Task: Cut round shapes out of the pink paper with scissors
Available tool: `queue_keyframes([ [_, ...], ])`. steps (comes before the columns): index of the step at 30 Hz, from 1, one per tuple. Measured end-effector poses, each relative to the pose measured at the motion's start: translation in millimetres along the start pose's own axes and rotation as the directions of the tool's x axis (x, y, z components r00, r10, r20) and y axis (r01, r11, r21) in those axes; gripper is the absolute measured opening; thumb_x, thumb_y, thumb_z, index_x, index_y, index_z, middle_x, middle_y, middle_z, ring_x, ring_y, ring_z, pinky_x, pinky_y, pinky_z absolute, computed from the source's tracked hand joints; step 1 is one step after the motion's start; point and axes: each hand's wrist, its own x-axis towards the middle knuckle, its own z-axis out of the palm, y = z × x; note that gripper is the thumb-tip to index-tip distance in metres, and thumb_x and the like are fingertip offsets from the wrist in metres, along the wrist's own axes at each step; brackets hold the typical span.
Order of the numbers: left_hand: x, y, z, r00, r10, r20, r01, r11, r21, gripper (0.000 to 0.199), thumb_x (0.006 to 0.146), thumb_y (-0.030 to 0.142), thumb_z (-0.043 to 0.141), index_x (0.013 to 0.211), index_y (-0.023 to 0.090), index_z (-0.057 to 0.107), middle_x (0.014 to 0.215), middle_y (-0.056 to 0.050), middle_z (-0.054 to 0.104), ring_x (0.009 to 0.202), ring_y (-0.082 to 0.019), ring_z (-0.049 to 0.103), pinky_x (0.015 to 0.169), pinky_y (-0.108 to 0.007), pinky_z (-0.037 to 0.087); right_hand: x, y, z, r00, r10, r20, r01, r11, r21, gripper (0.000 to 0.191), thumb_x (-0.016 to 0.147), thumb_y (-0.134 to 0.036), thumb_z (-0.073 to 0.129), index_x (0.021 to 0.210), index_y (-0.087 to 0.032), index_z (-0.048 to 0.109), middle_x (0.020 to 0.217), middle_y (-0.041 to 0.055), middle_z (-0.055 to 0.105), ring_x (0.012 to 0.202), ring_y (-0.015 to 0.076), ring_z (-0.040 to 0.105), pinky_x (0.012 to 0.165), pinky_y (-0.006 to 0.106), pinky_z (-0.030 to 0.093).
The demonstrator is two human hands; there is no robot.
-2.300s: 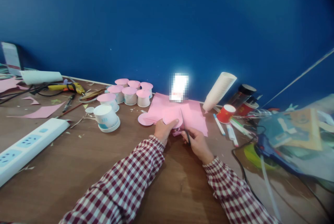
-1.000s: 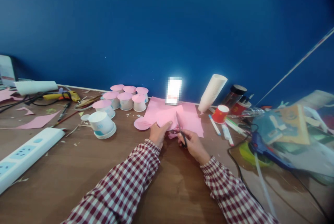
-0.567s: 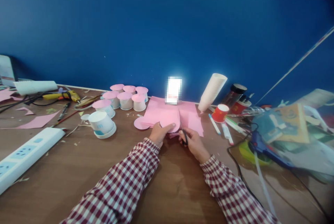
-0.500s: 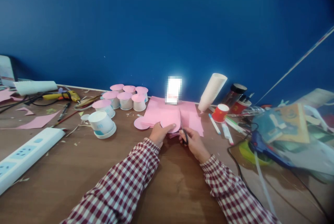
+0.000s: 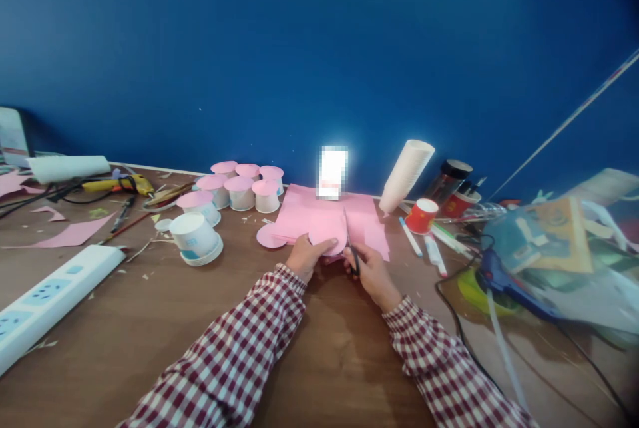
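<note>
My left hand (image 5: 304,257) pinches a rounded piece of pink paper (image 5: 327,227), its thumb lying on top near the lower edge. My right hand (image 5: 373,271) is closed on the dark handles of a pair of scissors (image 5: 355,261), whose blades point away from me along the paper's right edge. Under and behind this piece lie larger pink sheets (image 5: 294,205). A cut pink disc (image 5: 270,236) rests left of them. Fingers beneath the paper are hidden.
Several white cups (image 5: 241,195) topped with pink discs stand at left. Nearer are a white cup (image 5: 192,235) and a power strip (image 5: 50,295). A cup stack (image 5: 407,175), a red cup (image 5: 422,216), markers (image 5: 411,236) and a blue glue gun (image 5: 516,288) are at right.
The paper piece has shifted or turned very slightly in my left hand, and the scissors have moved a little along its right edge. Everything else stays put.
</note>
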Motion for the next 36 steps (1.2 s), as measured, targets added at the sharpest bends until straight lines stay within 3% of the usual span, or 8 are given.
queue_keyframes([
  [6, -0.1, -2.4, -0.8, 1.000, -0.024, -0.004, 0.024, 1.000, 0.016, 0.035, 0.050, 0.025, 0.084, 0.073, 0.008, 0.064, 0.053, -0.001, 0.060, 0.037, -0.008, 0.047, 0.033, -0.021, 0.036, 1.4, 2.5, -1.3, 0.997, 0.046, -0.056, -0.046, 0.999, 0.001, 0.037, 0.072, -0.051, 0.066, 0.082, -0.015, 0.065, 0.056, -0.0029, 0.054, 0.045, 0.0090, 0.048, 0.037, 0.018, 0.033],
  [13, 0.7, 3.2, -1.4, 0.999, -0.049, -0.024, 0.042, 0.975, -0.219, 0.028, 0.059, 0.018, 0.079, 0.082, 0.011, 0.064, 0.074, -0.004, 0.067, 0.060, -0.012, 0.062, 0.053, -0.024, 0.054, 4.7, 5.1, -4.4, 0.982, 0.006, -0.189, 0.031, 0.982, 0.188, 0.044, 0.074, -0.052, 0.066, 0.097, -0.015, 0.063, 0.060, -0.0026, 0.054, 0.048, 0.0088, 0.049, 0.036, 0.016, 0.031],
  [17, 1.4, 10.4, -6.9, 0.996, -0.083, -0.027, 0.070, 0.944, -0.321, 0.017, 0.064, 0.015, 0.075, 0.076, 0.011, 0.063, 0.071, -0.004, 0.066, 0.062, -0.012, 0.064, 0.056, -0.021, 0.055, 8.3, 5.8, -8.2, 0.923, -0.071, -0.378, 0.163, 0.962, 0.218, 0.043, 0.076, -0.049, 0.066, 0.106, -0.020, 0.053, 0.064, -0.0041, 0.056, 0.050, 0.0096, 0.051, 0.039, 0.017, 0.033],
  [20, 1.0, 10.2, -11.2, 0.993, -0.121, -0.001, 0.114, 0.940, -0.320, 0.015, 0.065, 0.016, 0.075, 0.069, 0.010, 0.062, 0.065, -0.003, 0.064, 0.058, -0.009, 0.062, 0.056, -0.018, 0.053, 11.0, 11.3, -12.5, 0.858, -0.114, -0.500, 0.212, 0.967, 0.143, 0.038, 0.074, -0.045, 0.068, 0.096, -0.022, 0.047, 0.067, -0.0042, 0.057, 0.056, 0.0105, 0.054, 0.044, 0.018, 0.036],
  [23, -0.4, 5.5, -12.0, 0.993, -0.110, 0.048, 0.119, 0.954, -0.276, 0.021, 0.060, 0.018, 0.079, 0.069, 0.011, 0.062, 0.062, -0.002, 0.063, 0.054, -0.010, 0.061, 0.051, -0.018, 0.051, 11.5, 16.2, -16.1, 0.872, -0.214, -0.440, 0.198, 0.977, -0.082, 0.031, 0.077, -0.046, 0.066, 0.077, -0.019, 0.050, 0.066, -0.0031, 0.053, 0.057, 0.0107, 0.048, 0.050, 0.021, 0.038],
  [27, -3.0, -1.1, -8.6, 0.989, -0.056, 0.137, 0.082, 0.978, -0.194, 0.031, 0.055, 0.025, 0.083, 0.076, 0.010, 0.066, 0.068, -0.004, 0.066, 0.057, -0.011, 0.061, 0.049, -0.019, 0.049, 11.5, 17.5, -19.0, 0.862, -0.304, -0.407, 0.213, 0.944, -0.253, 0.028, 0.078, -0.044, 0.065, 0.075, -0.019, 0.052, 0.067, -0.0027, 0.052, 0.061, 0.0123, 0.047, 0.057, 0.024, 0.040],
  [31, -3.8, -6.7, -6.8, 0.985, -0.020, 0.171, 0.040, 0.993, -0.114, 0.036, 0.050, 0.030, 0.085, 0.072, 0.009, 0.066, 0.064, -0.004, 0.065, 0.057, -0.013, 0.060, 0.053, -0.023, 0.048, 14.7, 18.1, -20.3, 0.873, -0.271, -0.406, 0.180, 0.952, -0.249, 0.025, 0.079, -0.042, 0.063, 0.075, -0.019, 0.053, 0.068, -0.0010, 0.056, 0.063, 0.0142, 0.052, 0.060, 0.025, 0.042],
  [36, 1.3, -14.1, -11.0, 0.981, -0.009, 0.194, 0.007, 1.000, 0.011, 0.038, 0.053, 0.036, 0.083, 0.073, 0.009, 0.066, 0.058, -0.003, 0.062, 0.051, -0.012, 0.057, 0.047, -0.023, 0.041, 18.3, 18.5, -18.7, 0.882, -0.213, -0.421, 0.144, 0.971, -0.191, 0.025, 0.074, -0.042, 0.063, 0.073, -0.019, 0.052, 0.064, -0.0015, 0.056, 0.056, 0.0134, 0.052, 0.054, 0.025, 0.042],
])
